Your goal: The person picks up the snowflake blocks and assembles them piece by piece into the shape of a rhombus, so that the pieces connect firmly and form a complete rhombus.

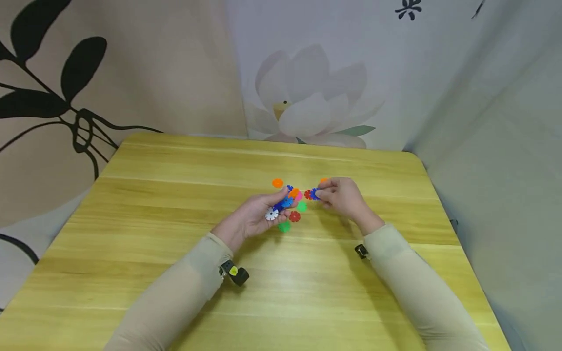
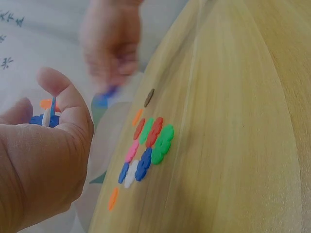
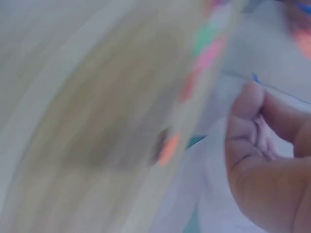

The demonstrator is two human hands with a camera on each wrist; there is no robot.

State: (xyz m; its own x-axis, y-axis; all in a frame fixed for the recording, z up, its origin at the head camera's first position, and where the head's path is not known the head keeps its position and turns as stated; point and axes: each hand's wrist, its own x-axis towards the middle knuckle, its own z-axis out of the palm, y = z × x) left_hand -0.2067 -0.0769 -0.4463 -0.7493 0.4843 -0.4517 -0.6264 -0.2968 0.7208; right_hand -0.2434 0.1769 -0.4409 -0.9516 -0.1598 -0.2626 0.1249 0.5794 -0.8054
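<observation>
My left hand [image 1: 252, 217] holds a small cluster of joined snowflake discs, notched plastic rounds. A white disc [image 1: 271, 213] sits at its near end, with blue discs [image 1: 287, 202] and some orange beyond. In the left wrist view, the left hand [image 2: 53, 150] curls round the cluster and hides much of it. To the right, my right hand [image 1: 347, 197] pinches a blue snowflake disc [image 2: 108, 93] between thumb and fingertips, above the table and apart from the cluster. Only a blue edge [image 3: 255, 77] shows past the fingertips in the right wrist view.
Loose snowflake discs lie on the wooden table [image 1: 175, 219] below the hands, among them green [image 2: 163, 144], red [image 2: 154, 131], pink [image 2: 131, 151], white [image 2: 130, 174] and brown [image 2: 149, 98]. An orange disc [image 1: 277, 183] lies behind the left hand. A printed curtain [image 1: 175, 63] hangs behind the table.
</observation>
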